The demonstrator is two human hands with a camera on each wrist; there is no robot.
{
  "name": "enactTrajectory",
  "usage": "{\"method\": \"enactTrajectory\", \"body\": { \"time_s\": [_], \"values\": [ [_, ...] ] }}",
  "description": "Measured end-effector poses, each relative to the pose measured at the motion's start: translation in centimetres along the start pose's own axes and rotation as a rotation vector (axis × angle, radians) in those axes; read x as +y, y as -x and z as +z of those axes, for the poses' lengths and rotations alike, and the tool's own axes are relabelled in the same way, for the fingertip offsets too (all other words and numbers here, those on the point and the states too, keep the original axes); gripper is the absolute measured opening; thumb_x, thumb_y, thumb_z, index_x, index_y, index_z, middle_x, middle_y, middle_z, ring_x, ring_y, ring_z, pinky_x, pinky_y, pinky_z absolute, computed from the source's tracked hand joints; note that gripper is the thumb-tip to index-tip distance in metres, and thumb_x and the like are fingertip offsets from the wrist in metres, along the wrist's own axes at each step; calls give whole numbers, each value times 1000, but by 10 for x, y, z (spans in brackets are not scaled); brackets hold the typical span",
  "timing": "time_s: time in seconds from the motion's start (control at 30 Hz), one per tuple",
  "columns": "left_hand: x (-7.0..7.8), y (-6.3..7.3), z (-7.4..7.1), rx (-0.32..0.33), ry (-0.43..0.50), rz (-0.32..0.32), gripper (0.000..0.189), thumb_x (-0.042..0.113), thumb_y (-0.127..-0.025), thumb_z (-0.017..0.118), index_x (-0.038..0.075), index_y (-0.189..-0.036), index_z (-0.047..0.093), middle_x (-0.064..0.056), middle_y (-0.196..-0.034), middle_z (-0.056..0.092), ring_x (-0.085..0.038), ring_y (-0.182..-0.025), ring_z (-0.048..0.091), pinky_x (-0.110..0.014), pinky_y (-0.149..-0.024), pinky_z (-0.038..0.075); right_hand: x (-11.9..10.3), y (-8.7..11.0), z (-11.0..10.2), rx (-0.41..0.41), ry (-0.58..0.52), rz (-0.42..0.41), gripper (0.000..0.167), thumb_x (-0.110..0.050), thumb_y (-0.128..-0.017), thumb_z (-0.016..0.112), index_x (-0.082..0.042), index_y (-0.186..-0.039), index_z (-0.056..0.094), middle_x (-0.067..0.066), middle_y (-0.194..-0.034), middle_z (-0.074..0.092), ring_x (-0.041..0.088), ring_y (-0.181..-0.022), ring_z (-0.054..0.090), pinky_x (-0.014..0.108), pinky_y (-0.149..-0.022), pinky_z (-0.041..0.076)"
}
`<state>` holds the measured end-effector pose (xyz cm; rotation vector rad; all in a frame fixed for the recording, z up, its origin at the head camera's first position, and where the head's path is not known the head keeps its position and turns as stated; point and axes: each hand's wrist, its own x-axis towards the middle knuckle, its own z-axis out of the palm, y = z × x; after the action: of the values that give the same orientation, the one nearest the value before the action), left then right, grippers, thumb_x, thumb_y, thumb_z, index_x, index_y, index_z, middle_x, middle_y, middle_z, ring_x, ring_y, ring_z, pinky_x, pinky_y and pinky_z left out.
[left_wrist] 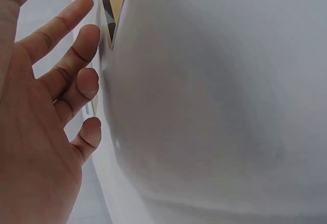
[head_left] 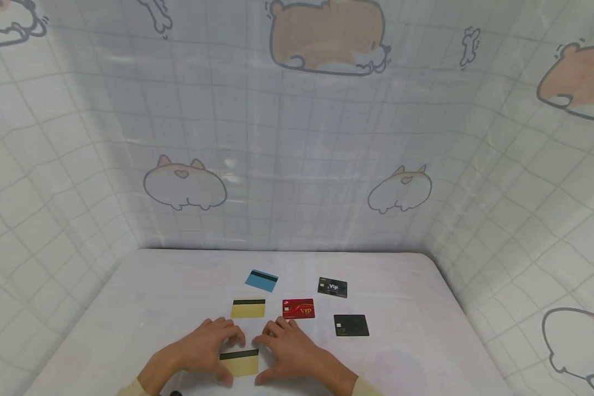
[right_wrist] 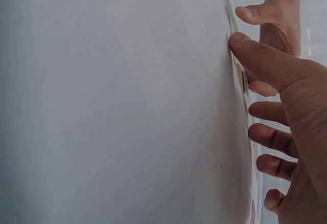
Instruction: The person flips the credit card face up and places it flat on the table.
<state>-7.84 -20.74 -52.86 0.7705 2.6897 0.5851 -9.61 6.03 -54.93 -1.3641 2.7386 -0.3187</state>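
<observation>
A gold card (head_left: 240, 363) with a dark stripe lies flat on the table near its front, between both hands. My left hand (head_left: 203, 346) arches at the card's left side, its thumb by the lower left corner. Across from it, my right hand (head_left: 297, 352) curves loosely at the right side, with no card between its fingers. Whether any fingertip touches the card I cannot tell. Only a corner of the gold card (left_wrist: 118, 4) shows beyond the left fingers in the left wrist view. Behind the hands lie a second gold card (head_left: 248, 308) and a red VIP card (head_left: 298, 309).
Farther back are a blue striped card (head_left: 262, 280) and a black Vip card (head_left: 333, 287). Another black card (head_left: 351, 325) lies to the right. A pale cloth covers the table (head_left: 416, 308). Patterned curtains (head_left: 297, 132) rise behind it and on both sides. A small dark object (head_left: 176, 393) shows at the bottom edge.
</observation>
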Motion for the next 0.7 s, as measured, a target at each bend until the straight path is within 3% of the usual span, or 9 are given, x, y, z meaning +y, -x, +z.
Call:
{"method": "enactTrajectory", "body": {
  "time_s": [0.33, 0.7],
  "values": [
    [-6, 6, 2, 2, -24, 19, 58, 74, -64, 79, 43, -109, 57, 22, -96, 49, -4, -95, 43, -42, -83, 36, -6, -4, 3, -9, 7, 18, 70, -79, -74, 66, -44, -135, 58, -19, -117, 54, 3, -105, 42, 27, -91, 45],
    [-9, 10, 6, 33, -9, 39, 54, 70, -65, 80, 41, -105, 57, 20, -94, 48, -4, -93, 41, -39, -81, 34, -6, -3, 5, 5, 6, -44, 56, -71, -83, 65, -43, -131, 62, -18, -116, 54, 2, -103, 42, 24, -88, 43]
  ]
}}
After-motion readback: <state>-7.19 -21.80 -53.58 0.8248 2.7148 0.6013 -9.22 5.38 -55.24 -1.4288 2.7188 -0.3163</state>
